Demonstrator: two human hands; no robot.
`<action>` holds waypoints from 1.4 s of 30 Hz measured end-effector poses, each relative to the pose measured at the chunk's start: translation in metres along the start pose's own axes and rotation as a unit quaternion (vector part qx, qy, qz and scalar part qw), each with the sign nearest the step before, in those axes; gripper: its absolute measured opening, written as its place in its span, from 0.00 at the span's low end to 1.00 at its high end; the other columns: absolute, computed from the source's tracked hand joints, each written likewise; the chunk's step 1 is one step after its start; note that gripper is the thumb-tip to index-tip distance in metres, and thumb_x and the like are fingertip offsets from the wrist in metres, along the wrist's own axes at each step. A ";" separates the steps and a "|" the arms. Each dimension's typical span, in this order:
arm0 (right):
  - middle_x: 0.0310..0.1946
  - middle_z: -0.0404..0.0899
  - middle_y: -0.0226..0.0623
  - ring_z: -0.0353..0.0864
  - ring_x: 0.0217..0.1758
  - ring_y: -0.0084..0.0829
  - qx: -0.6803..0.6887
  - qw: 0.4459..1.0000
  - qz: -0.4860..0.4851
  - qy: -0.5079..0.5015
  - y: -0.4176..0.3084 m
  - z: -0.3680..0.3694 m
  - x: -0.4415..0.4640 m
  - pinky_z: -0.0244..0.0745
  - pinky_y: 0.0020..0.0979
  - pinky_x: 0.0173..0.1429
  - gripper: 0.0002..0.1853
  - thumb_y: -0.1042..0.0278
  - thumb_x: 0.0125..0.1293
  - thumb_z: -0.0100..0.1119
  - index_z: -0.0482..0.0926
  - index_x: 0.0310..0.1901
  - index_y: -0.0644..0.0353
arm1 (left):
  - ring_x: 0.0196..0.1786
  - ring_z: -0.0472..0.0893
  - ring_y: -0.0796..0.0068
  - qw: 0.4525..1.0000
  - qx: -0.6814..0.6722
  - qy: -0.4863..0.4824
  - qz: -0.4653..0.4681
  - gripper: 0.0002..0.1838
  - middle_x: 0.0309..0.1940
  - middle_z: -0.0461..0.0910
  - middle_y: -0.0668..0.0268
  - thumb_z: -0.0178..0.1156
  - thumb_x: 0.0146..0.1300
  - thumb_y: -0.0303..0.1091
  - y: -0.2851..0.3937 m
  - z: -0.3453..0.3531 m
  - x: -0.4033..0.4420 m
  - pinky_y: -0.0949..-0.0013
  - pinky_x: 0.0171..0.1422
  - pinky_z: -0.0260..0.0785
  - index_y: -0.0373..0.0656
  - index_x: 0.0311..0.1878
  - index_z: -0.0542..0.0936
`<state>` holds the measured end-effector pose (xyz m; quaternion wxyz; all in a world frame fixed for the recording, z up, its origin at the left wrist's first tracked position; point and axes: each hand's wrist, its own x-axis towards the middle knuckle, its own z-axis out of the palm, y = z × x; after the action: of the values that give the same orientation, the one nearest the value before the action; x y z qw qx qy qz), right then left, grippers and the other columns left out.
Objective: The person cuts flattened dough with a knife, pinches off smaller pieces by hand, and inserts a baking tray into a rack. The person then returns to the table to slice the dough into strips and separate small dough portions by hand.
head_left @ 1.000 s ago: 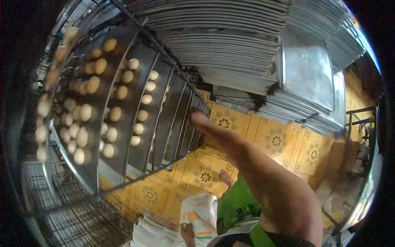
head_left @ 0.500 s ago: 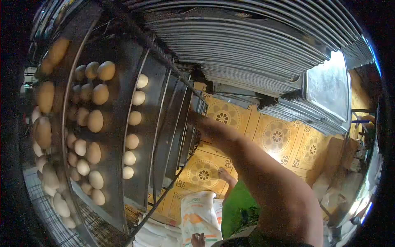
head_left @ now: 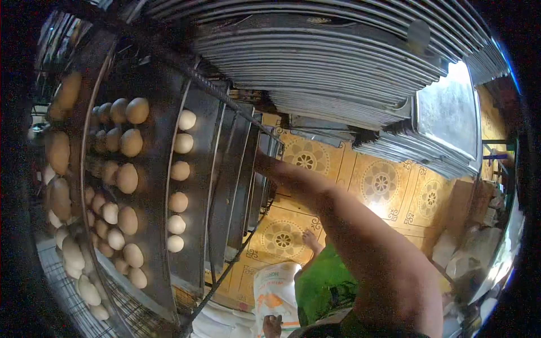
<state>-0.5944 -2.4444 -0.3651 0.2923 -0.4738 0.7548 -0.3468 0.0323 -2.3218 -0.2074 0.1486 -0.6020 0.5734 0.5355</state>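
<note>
My right arm stretches from the lower right to the dark metal tray rack [head_left: 194,73]. My right hand [head_left: 260,161] is at the edges of the rack's far trays, in shadow; its fingers are hidden. On the nearer trays sit rows of round buns or dough pieces, some brown [head_left: 127,178] and some pale [head_left: 177,224]; I cannot tell if they are baked. Low in the view, my left hand [head_left: 272,325] has curled fingers with nothing visible in them. It appears in front of a white printed sack [head_left: 277,287]; contact is unclear.
A large stack of metal trays [head_left: 332,62] fills the top, its bright end [head_left: 448,115] on the right. Yellow patterned tiles [head_left: 378,183] cover the floor. My bare foot [head_left: 310,239] and green clothing [head_left: 324,281] show below. A wire rack [head_left: 65,276] lies lower left.
The near trays and their buns now appear slightly lower and further left. My right hand stays at the rack, and my left hand is still low by the sack.
</note>
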 end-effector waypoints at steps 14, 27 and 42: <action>0.62 0.71 0.50 0.73 0.63 0.49 -0.252 0.949 0.181 0.054 -0.013 -0.008 -0.219 0.76 0.53 0.53 0.18 0.58 0.69 0.48 0.78 0.56 0.55 | 0.23 0.70 0.75 0.966 0.169 -0.090 0.171 0.10 0.22 0.74 0.68 0.63 0.64 0.36 0.085 -0.055 0.149 0.69 0.26 0.64 0.42 0.34 0.74; 0.42 0.84 0.52 0.83 0.47 0.50 0.075 0.708 0.662 0.234 -0.137 0.100 -0.790 0.76 0.45 0.50 0.17 0.58 0.57 0.57 0.85 0.41 0.61 | 0.19 0.74 0.70 0.760 0.415 -0.312 0.391 0.10 0.19 0.75 0.65 0.60 0.64 0.36 0.278 0.121 0.201 0.65 0.22 0.66 0.41 0.30 0.75; 0.26 0.78 0.32 0.77 0.26 0.26 0.484 0.476 0.525 0.514 -0.206 0.270 -1.023 0.70 0.35 0.28 0.11 0.54 0.67 0.59 0.81 0.37 0.53 | 0.33 0.80 0.54 0.607 0.434 -0.302 0.593 0.13 0.31 0.81 0.55 0.67 0.55 0.36 0.232 0.364 0.004 0.53 0.36 0.73 0.39 0.37 0.77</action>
<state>0.1076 -1.6353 -0.2437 0.1629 0.4904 0.5900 -0.6203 -0.3382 -2.1043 -0.2492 0.2070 0.2011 0.8926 0.3463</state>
